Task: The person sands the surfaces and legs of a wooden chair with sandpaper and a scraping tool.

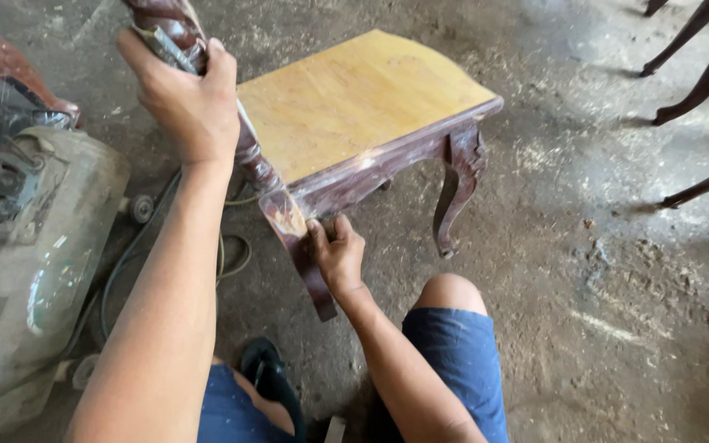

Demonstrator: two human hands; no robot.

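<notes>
A wooden chair [354,107] stands on the dusty floor, its pale bare seat framed by dark reddish carved rails and curved legs. My left hand [186,98] grips the upper part of the chair's back post [176,29], fingers wrapped round it together with a thin grey strip. My right hand [336,254] presses on the post just below the seat's near corner, fingers closed against the wood with a small pad that is mostly hidden. My knee [450,293] in blue shorts is right under the chair.
A dusty grey compressor tank [34,262] lies at the left with a hose [137,246] running along the floor. Dark curved furniture legs [699,57] stand at the upper right. My black sandal [264,365] is at the bottom. Sawdust covers the ground.
</notes>
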